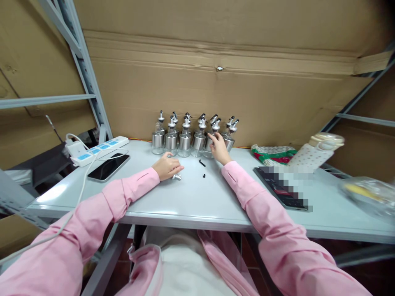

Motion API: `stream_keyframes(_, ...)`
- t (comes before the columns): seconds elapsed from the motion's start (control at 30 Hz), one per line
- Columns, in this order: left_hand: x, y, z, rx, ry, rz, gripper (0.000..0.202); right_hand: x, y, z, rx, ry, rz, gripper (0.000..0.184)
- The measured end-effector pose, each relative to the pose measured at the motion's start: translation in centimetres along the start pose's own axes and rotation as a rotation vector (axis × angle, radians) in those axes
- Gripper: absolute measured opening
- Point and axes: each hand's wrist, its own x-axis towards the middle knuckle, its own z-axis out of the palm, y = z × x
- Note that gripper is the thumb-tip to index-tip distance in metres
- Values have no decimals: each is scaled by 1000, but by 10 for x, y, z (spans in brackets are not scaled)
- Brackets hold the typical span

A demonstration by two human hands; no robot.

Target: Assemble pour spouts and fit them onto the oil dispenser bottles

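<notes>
My left hand rests low over the table, fingers loosely bent and apart. Just under its fingertips lies a small silver pour spout, partly covered by the hand. At the row of bottles, my right hand has its fingers spread against a glass-and-steel oil bottle, whose right side it hides; no firm grip shows. Several more such oil bottles stand upright in two rows, with silver spouts and black flip levers. Between my hands lie a black lever and a small black cap.
On the left are a phone and a white power strip with a cable. To the right lie a tablet, a patterned cloth, a dotted tumbler and a plastic-wrapped bowl. A cardboard wall stands behind.
</notes>
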Motion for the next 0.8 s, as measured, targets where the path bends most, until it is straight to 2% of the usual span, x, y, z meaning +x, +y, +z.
stream_keyframes(0.1,0,1,-2,-18,-18,-18,43,-3,-2,-1,-13,-9,-3,51)
stream_keyframes(0.17,0,-1,-2,-59,33,-88,36,-6,-4,-3,-35,-10,-8,52)
stream_keyframes(0.27,4,-11,-4,-158,246,-260,26,-9,-8,-7,-88,10,-14,55)
stream_keyframes(0.37,17,-31,-8,-269,531,-378,39,-9,-15,-12,-131,75,-13,51)
stream_keyframes(0.43,32,-48,-12,-371,653,-441,50,-9,-21,-16,-146,126,-15,47)
stream_keyframes(0.5,47,-63,-16,-492,683,-502,58,-8,-28,-19,-153,164,-42,43)
stream_keyframes(0.63,72,-85,-16,-599,611,-631,59,-10,-43,-24,-133,204,-146,40)
stream_keyframes(0.7,79,-90,-13,-604,581,-696,54,-11,-51,-25,-113,218,-189,40)
stream_keyframes(0.8,83,-93,-9,-607,601,-730,39,-14,-63,-27,-84,235,-254,42)
